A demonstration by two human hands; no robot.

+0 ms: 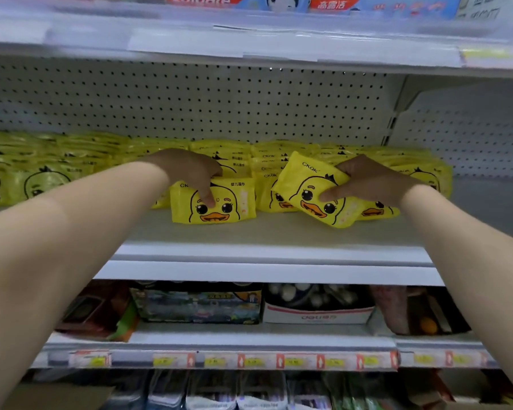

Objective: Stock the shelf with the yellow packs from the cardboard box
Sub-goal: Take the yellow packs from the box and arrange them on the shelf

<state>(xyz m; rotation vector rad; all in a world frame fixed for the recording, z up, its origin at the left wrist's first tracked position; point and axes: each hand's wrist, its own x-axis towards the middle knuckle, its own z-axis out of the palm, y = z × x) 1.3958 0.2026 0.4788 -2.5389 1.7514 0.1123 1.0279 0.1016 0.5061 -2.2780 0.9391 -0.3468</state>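
Observation:
Rows of yellow duck-face packs [57, 161] fill the back of the white shelf [267, 232]. My left hand [190, 170] grips one yellow pack [219, 208] that stands upright on the shelf in front of the rows, thumb on its face and fingers over its top. My right hand [367, 179] pinches a second yellow pack [305, 179], tilted, its lower corner just above the shelf in front of other standing packs [376, 210]. A corner of the cardboard box [60, 395] shows at the bottom left.
A perforated back panel [219, 99] rises behind the packs. The shelf above carries toothpaste boxes [202, 0]. Below are a colourful box [199, 303], a white box [317, 312] and price tags [249, 361]. Bare shelf board lies in front of the packs.

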